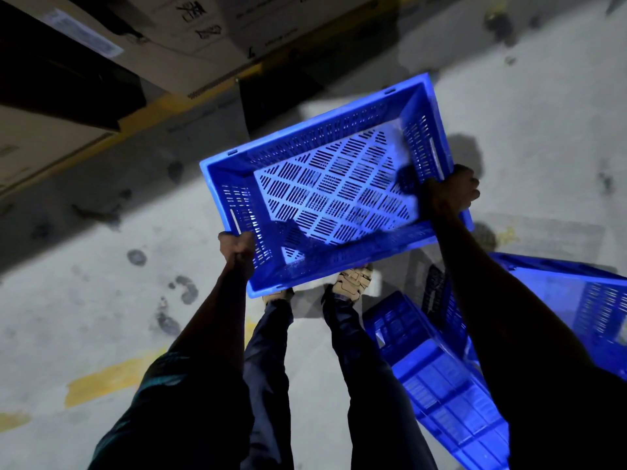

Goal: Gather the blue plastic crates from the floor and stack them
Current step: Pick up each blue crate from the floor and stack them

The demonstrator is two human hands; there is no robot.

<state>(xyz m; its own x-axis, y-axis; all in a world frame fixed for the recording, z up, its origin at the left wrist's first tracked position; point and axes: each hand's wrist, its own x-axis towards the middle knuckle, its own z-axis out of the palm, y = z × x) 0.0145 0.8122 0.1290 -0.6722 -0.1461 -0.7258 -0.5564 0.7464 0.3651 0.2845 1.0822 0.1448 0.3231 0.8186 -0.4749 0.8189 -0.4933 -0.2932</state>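
I hold an empty blue plastic crate (pixel 334 184) with slotted walls and floor, open side up, in front of me above the concrete floor. My left hand (pixel 237 247) grips its near left corner at the rim. My right hand (pixel 453 191) grips the right rim. A second blue crate (pixel 437 378) lies overturned and tilted on the floor at my right, its ribbed underside showing. A third blue crate (pixel 590 300) stands behind it at the right edge, partly hidden by my right arm.
My legs and sandalled feet (pixel 353 281) are under the held crate. Cardboard boxes (pixel 176 39) line the top left behind a yellow floor stripe (pixel 149 111). Stained grey floor (pixel 84 283) spreads to the left with yellow paint patches (pixel 112 378).
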